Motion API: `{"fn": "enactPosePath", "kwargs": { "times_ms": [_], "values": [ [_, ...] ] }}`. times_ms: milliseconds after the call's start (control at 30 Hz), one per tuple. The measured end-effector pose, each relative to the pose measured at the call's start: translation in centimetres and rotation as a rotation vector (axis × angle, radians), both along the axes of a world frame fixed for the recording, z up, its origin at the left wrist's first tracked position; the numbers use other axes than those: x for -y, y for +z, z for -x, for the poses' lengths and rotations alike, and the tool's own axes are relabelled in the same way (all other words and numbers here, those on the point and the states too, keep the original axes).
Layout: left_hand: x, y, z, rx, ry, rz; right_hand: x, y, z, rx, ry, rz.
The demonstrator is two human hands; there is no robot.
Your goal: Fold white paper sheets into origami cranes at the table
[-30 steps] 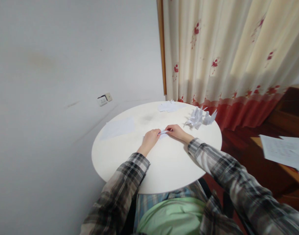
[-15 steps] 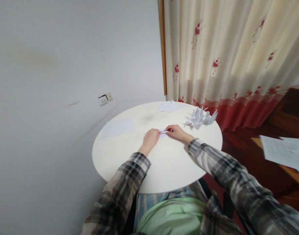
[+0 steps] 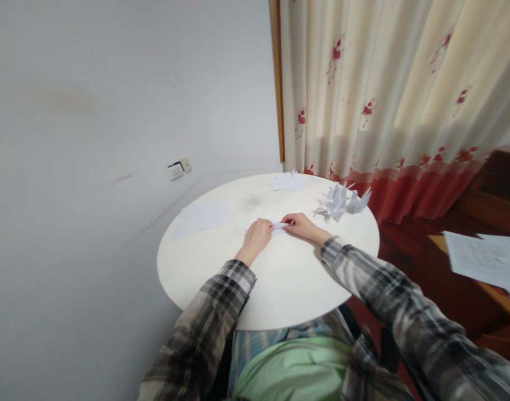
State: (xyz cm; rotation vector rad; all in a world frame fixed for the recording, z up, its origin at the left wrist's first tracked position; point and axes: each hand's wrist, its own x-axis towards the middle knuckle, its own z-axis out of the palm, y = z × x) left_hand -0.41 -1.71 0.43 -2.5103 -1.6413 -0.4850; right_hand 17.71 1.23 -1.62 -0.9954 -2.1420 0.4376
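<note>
Head view: we are pinching small folded paper (image 3: 278,226) mid-surface, left hand (image 3: 257,236) fingers pressed on one end, right hand (image 3: 301,225) fingers nipping other. Advising firm, even creasing against round surface (image 3: 280,289). Finished paper cranes (image 3: 340,201) lying right, flat sheet (image 3: 201,217) left; near edge offering open room.

The folded paper (image 3: 278,226) at frame centre is mostly covered by the left hand (image 3: 257,235) and right hand (image 3: 301,225); its shape cannot be told. Right edge cuts off the sheets (image 3: 484,257). The near counter (image 3: 280,289) rim hides behind sleeves.
</note>
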Motion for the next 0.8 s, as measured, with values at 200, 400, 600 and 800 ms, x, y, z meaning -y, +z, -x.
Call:
{"fn": "enactPosePath", "kwargs": {
  "times_ms": [200,400,600,800],
  "values": [
    [0.21,-0.05,0.09,0.043,-0.003,0.001,0.02,0.03,-0.03,0.008,-0.009,-0.002],
    [0.29,-0.23,0.32,0.034,-0.076,-0.012,-0.02,0.07,-0.17,0.014,0.018,-0.004],
    [0.79,-0.16,-0.01,0.040,0.025,0.033,-0.02,0.15,-0.23,0.022,0.017,-0.032],
    [0.86,0.00,-0.15,0.091,0.041,0.055,-0.47,-0.17,-0.25,0.014,-0.001,-0.050]
  ]
}}
